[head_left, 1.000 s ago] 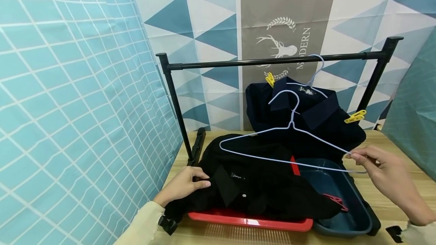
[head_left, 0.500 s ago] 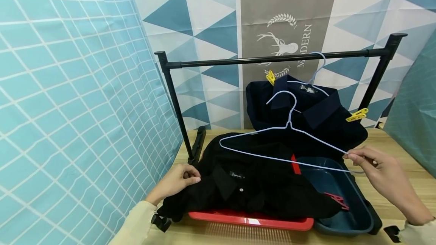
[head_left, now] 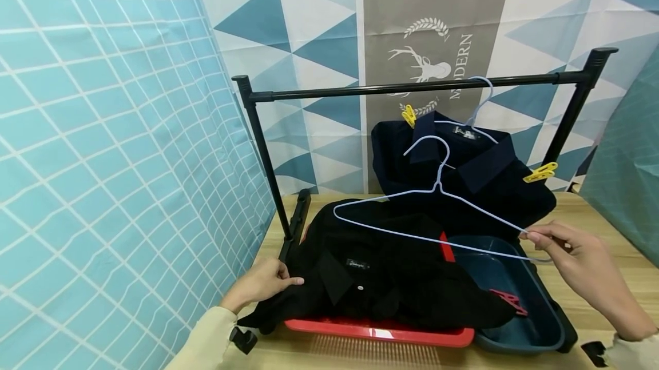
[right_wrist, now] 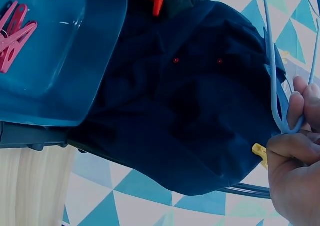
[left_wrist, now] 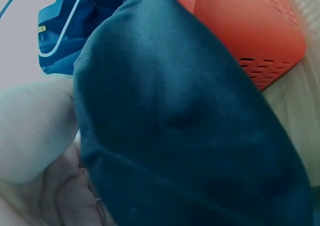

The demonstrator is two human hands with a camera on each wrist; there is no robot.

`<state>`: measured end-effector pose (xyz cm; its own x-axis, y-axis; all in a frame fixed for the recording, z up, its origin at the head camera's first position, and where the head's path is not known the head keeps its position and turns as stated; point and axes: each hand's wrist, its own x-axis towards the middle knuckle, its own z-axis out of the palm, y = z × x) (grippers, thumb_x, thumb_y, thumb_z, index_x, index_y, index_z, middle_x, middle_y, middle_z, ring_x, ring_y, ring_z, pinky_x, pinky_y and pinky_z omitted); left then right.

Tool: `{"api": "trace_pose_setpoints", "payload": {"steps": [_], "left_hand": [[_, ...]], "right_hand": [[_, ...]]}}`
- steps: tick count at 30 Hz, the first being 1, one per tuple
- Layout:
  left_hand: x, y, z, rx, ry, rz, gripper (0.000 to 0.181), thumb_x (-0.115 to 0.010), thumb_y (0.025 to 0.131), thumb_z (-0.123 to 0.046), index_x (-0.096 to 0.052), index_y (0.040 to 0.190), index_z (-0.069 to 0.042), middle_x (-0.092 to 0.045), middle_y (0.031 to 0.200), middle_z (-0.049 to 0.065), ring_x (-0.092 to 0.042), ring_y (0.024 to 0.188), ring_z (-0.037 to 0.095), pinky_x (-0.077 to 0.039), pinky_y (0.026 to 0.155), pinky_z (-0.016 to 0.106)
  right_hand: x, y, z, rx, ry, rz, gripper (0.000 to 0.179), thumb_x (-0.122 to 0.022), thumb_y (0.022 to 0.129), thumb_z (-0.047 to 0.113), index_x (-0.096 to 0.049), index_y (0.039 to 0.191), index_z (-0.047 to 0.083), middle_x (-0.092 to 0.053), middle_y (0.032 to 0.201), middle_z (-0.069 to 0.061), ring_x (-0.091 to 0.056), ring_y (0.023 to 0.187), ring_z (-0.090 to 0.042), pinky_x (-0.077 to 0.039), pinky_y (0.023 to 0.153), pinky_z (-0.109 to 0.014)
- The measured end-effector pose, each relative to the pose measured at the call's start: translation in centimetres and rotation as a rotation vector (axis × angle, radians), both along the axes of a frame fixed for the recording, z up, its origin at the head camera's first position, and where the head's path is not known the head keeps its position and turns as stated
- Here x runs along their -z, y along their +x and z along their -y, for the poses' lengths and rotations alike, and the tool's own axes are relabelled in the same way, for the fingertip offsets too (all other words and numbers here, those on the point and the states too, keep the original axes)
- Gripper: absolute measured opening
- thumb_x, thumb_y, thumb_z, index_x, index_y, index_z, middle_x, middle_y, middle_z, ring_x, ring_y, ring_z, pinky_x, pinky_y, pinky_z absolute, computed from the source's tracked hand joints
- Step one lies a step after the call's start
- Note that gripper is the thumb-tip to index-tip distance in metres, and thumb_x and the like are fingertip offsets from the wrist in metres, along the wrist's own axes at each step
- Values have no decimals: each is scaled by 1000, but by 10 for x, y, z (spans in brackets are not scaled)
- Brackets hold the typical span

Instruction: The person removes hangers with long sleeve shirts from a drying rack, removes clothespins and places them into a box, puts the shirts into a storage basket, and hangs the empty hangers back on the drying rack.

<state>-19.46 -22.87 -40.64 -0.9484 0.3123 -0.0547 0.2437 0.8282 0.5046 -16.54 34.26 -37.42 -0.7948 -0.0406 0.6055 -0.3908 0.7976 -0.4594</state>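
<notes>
A black collared shirt (head_left: 407, 284) lies spread over a red basket (head_left: 381, 333). At its left shoulder my left hand (head_left: 262, 281) pinches the cloth between thumb and fingers; in the left wrist view a broad fold of the shirt (left_wrist: 190, 121) runs past the thumb. Over the shirt hovers a light-blue wire hanger (head_left: 391, 231), hook upward. My right hand (head_left: 582, 255) grips the hanger's right corner, and the right wrist view shows that hand (right_wrist: 300, 146) with its fingers round the wire. The shirt hides most of the basket.
Behind, a navy shirt (head_left: 515, 204) hangs from a black rack bar (head_left: 360, 91) on another blue hanger (head_left: 481, 104), with yellow clothespins (head_left: 409, 115) at its shoulders. A dark-blue basin (head_left: 520, 333) right of the basket holds pink clothespins (head_left: 509, 301).
My left hand has shifted left and slightly down along the shirt's shoulder, and the cloth there has moved with it. The hanger and right hand stay almost in place.
</notes>
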Motion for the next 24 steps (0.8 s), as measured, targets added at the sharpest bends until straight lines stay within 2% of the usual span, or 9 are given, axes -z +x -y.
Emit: {"api": "trace_pose_setpoints", "payload": {"steps": [6,10,16,24], "left_hand": [[6,0,0,-20,44,15,50,-75,94,-42,-56,55,-17,-37,52,-10,-33,46,6,-33,48,23],[8,0,0,-53,76,57,55,-75,94,-44,-49,52,-19,-32,50,-10,-28,45,7,-29,47,24],[7,0,-1,-80,119,111,56,-73,95,-45,-46,53,-19,-30,51,-8,-25,47,9,-28,48,25],[10,-1,0,-66,163,135,55,-71,96,-43,-44,55,-18,-29,53,-8,-26,48,10,-30,50,24]], "right_hand": [[0,1,0,11,1,5,11,-67,99,2,-76,102,7,-63,85,3,-45,68,-4,-33,52,-24],[0,1,0,32,2,-9,8,-68,99,4,-76,100,6,-61,80,-1,-43,66,-5,-31,52,-25],[-1,2,-2,33,-5,-37,9,-67,99,3,-76,101,5,-57,77,1,-41,61,-6,-29,50,-26],[-2,3,-4,13,-27,-74,10,-68,98,0,-77,102,4,-56,74,6,-39,58,-5,-28,50,-26]]}}
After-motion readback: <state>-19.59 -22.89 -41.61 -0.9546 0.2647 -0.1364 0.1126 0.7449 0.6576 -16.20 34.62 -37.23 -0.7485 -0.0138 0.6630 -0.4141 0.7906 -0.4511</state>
